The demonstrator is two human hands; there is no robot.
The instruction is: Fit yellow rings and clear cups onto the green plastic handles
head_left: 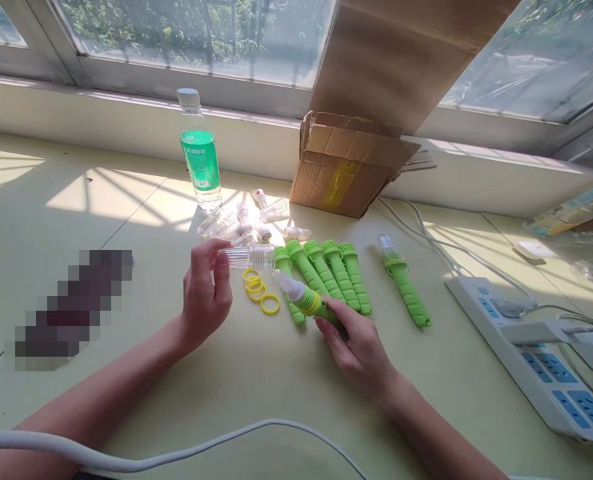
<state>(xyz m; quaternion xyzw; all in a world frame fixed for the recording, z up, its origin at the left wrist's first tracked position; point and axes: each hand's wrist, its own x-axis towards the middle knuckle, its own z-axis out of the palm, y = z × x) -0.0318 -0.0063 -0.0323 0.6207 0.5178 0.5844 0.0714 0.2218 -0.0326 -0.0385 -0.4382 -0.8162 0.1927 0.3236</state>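
Note:
My left hand (209, 283) is closed on a clear ribbed plastic cap (251, 257), its threaded end facing right. In my right hand (359, 337) is a green flashlight handle (321, 307) with a white tip and a yellow ring round its neck, tilted toward the cap. The cap and the white tip are close but apart. Several green handles (332, 267) lie in a row just behind my right hand. Loose yellow rings (270, 304) rest on the table between my hands. Behind them, more clear caps (275, 211) and white tip pieces (296, 233) are heaped.
A water bottle (199, 160) stands at the back beside a cardboard box (349, 163). To the right lie a capped green piece (407, 290) and a power strip (526, 373) with plugs and cords. A white cable (176, 460) crosses the front. A blurred dark object (73, 310) lies left.

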